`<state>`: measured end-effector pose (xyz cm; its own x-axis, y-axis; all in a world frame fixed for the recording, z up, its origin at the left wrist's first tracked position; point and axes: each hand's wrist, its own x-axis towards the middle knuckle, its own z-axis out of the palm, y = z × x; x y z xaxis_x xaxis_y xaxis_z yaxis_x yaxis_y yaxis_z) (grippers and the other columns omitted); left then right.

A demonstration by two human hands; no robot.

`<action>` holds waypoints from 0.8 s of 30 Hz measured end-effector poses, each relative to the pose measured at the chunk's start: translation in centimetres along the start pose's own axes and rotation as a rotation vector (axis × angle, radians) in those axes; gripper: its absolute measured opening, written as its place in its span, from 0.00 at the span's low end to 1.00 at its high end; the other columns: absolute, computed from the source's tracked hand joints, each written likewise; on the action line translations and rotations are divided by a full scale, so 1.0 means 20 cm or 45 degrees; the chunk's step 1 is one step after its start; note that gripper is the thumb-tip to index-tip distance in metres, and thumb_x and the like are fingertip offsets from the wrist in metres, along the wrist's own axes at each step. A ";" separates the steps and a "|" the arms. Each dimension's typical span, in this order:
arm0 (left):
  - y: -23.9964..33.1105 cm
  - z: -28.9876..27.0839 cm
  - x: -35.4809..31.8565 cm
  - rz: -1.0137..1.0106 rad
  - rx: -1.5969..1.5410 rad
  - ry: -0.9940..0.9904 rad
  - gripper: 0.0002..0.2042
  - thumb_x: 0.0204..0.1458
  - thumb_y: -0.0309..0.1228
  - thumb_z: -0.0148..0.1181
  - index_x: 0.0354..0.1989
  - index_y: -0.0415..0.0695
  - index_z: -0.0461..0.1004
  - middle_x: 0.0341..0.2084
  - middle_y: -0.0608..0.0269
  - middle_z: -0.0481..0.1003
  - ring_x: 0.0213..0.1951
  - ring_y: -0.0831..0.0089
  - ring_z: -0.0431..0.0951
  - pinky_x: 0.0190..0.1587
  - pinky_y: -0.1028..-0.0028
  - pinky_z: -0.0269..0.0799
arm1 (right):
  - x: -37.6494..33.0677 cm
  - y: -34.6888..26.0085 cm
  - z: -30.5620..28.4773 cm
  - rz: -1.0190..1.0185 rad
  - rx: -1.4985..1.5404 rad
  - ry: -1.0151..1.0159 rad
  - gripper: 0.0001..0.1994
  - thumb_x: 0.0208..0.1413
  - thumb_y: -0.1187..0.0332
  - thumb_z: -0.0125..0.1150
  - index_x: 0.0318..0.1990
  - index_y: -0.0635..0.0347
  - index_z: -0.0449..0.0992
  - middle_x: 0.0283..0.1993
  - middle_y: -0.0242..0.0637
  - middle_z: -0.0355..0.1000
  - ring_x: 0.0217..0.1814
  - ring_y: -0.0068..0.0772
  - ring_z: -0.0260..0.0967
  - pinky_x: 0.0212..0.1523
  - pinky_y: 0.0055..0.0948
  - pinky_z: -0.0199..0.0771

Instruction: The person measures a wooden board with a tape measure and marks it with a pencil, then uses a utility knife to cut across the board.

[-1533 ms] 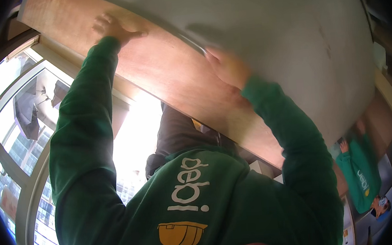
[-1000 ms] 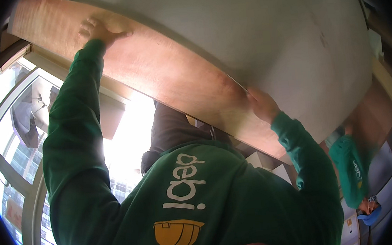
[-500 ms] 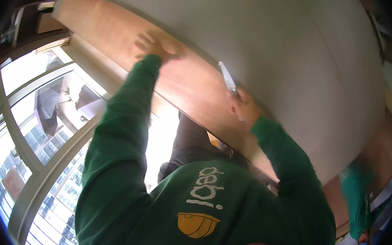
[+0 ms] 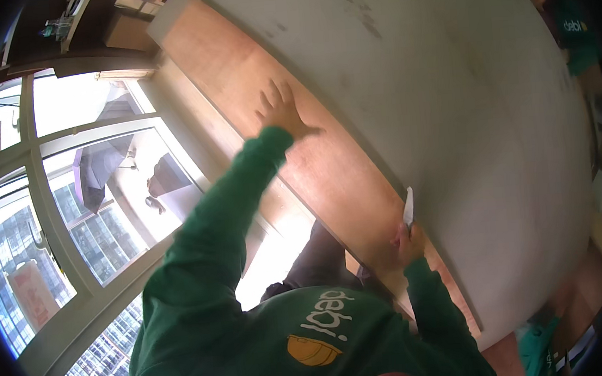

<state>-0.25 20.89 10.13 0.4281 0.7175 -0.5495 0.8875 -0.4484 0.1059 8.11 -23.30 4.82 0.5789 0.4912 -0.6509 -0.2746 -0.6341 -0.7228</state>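
My left hand [image 4: 282, 113] is spread wide, fingers fanned, palm flat against the brown wooden board [image 4: 290, 139] above me, close to the line where that board meets the big pale grey panel [image 4: 464, 104]. My right hand [image 4: 410, 239] is closed around a small white-bladed tool [image 4: 408, 206], most likely a scraper or knife, though it is too small to tell which; its tip points up along the seam between the wooden board and the grey panel, and it seems to touch that edge. The two hands are well apart along the board, the left one nearer its far end by the upper window frame, the right one nearer the end closest to my shoulder. Both arms are in green sleeves [image 4: 219, 223], and my green sweatshirt with a yellow helmet badge [image 4: 313, 348] fills the lower part of the view. To my left is a large window [image 4: 92, 225] with a pale frame, bright with daylight, with tall buildings outside. At the far upper right another person in a green top [image 4: 575, 32] stands beyond the grey panel, and a bit of green clothing [image 4: 540, 349] shows at the lower right.
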 end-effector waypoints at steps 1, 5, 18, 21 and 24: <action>-0.11 -0.10 0.12 -0.060 0.067 0.034 0.71 0.28 0.61 0.76 0.74 0.41 0.31 0.73 0.41 0.28 0.72 0.34 0.32 0.66 0.35 0.47 | 0.00 0.00 0.04 0.002 -0.013 -0.007 0.14 0.65 0.60 0.53 0.45 0.64 0.71 0.20 0.28 0.65 0.19 0.21 0.64 0.21 0.24 0.67; -0.25 -0.16 0.34 -0.180 0.184 -0.161 0.75 0.25 0.64 0.76 0.74 0.47 0.24 0.73 0.41 0.26 0.72 0.32 0.28 0.62 0.32 0.55 | 0.03 -0.19 0.09 0.045 -0.048 -0.032 0.16 0.66 0.59 0.53 0.49 0.64 0.71 0.21 0.29 0.65 0.19 0.21 0.64 0.22 0.25 0.67; -0.27 -0.24 0.38 -0.145 0.148 -0.290 0.72 0.32 0.59 0.76 0.73 0.40 0.24 0.71 0.34 0.25 0.70 0.25 0.28 0.60 0.33 0.59 | 1.75 -1.96 1.75 -0.780 -0.327 -0.519 0.16 0.63 0.62 0.51 0.53 0.60 0.73 0.48 0.55 0.75 0.51 0.56 0.73 0.50 0.40 0.73; -0.28 -0.22 0.38 -0.124 0.111 -0.288 0.72 0.32 0.59 0.76 0.73 0.40 0.24 0.71 0.34 0.25 0.69 0.23 0.28 0.59 0.31 0.58 | 1.91 -2.15 2.01 -0.560 -0.405 -0.587 0.14 0.63 0.62 0.47 0.44 0.61 0.75 0.39 0.52 0.77 0.40 0.57 0.75 0.41 0.45 0.75; -0.24 -0.25 0.40 -0.107 0.087 -0.314 0.71 0.32 0.56 0.77 0.73 0.40 0.25 0.71 0.33 0.25 0.69 0.22 0.28 0.58 0.29 0.58 | 2.02 -2.23 2.15 -0.888 -0.570 -0.460 0.15 0.63 0.62 0.46 0.45 0.63 0.75 0.39 0.53 0.77 0.39 0.57 0.75 0.40 0.48 0.75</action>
<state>-0.16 31.53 9.37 0.2915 0.6059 -0.7402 0.9010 -0.4338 -0.0003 10.75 50.55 0.73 0.2048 0.9609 -0.1862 0.4165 -0.2577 -0.8719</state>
